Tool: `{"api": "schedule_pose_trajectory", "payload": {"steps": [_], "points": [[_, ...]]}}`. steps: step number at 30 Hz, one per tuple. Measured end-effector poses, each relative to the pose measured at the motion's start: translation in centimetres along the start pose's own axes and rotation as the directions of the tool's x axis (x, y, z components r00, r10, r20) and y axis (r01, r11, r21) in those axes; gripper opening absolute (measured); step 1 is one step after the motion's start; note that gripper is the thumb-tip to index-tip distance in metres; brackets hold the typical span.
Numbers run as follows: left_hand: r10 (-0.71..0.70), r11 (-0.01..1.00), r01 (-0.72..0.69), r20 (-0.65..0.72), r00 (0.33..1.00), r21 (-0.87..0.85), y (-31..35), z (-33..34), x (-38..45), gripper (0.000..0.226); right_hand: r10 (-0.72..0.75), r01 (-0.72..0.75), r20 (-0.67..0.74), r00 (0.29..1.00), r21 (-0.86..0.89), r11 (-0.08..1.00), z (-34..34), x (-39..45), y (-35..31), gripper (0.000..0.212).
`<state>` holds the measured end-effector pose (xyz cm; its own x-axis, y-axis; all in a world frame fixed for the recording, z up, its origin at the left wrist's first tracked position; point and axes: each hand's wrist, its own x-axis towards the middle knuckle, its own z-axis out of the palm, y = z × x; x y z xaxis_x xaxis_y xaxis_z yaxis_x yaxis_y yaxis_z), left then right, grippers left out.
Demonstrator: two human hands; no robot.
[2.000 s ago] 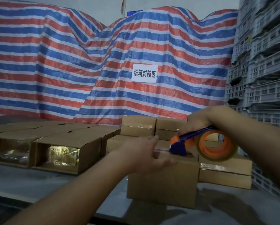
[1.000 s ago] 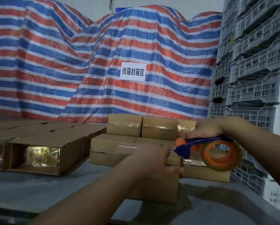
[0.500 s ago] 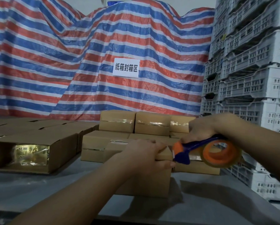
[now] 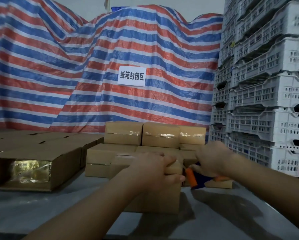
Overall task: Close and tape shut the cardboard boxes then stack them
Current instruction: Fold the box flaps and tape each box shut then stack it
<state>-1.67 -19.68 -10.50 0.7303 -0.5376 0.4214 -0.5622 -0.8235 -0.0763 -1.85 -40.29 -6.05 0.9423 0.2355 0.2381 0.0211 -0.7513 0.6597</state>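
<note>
A closed cardboard box (image 4: 162,198) stands on the grey table (image 4: 41,210) in front of me. My left hand (image 4: 154,168) lies over its top, thumb hooked down over the right edge. My right hand (image 4: 212,158) grips an orange and blue tape dispenser (image 4: 195,177), held low against the box's right side; the roll is mostly hidden behind the hand. Behind the box, taped boxes (image 4: 159,135) are stacked in two layers. An open-ended box (image 4: 37,167) with shiny wrapped contents lies at the left.
More brown boxes (image 4: 41,139) line the back left. A tower of white plastic crates (image 4: 266,92) rises at the right, close to my right arm. A striped red, white and blue tarp (image 4: 75,66) with a paper sign (image 4: 131,76) covers the background.
My right hand has brought the dispenser along the box top and down over its right edge. The left hand stayed on the box. The view shifted left and tilted up.
</note>
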Motion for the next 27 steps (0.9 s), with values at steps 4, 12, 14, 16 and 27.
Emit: {"api": "schedule_pose_trajectory", "payload": {"steps": [4, 12, 14, 16, 27], "points": [[0.013, 1.000, -0.013, -0.019, 1.000, -0.005, -0.1, 0.2, 0.1, 0.073, 0.109, -0.096, -0.089, 0.990, 0.138, 0.986, 3.5, -1.2, -1.5, 0.055], [0.026, 0.999, -0.024, -0.033, 0.999, 0.045, -0.1, 0.0, 0.1, 0.076, 0.249, -0.182, -0.176, 0.952, 0.327, 0.927, 6.8, -3.8, -5.4, 0.045], [0.037, 0.998, -0.035, -0.044, 0.998, 0.050, -0.1, 0.0, 0.1, 0.076, 0.212, -0.149, -0.200, 0.957, 0.289, 0.945, 6.9, -3.8, -5.3, 0.046], [0.041, 0.998, -0.038, -0.055, 0.998, 0.057, -0.2, 0.1, 0.2, 0.076, 0.169, -0.115, -0.216, 0.962, 0.243, 0.963, 6.5, -3.6, -4.5, 0.048], [0.028, 1.000, -0.027, -0.062, 0.998, 0.015, -0.5, 0.5, 0.5, 0.076, 0.421, 0.079, 0.003, 0.907, 0.981, -0.175, -2.4, 2.1, -1.1, 0.042]]}}
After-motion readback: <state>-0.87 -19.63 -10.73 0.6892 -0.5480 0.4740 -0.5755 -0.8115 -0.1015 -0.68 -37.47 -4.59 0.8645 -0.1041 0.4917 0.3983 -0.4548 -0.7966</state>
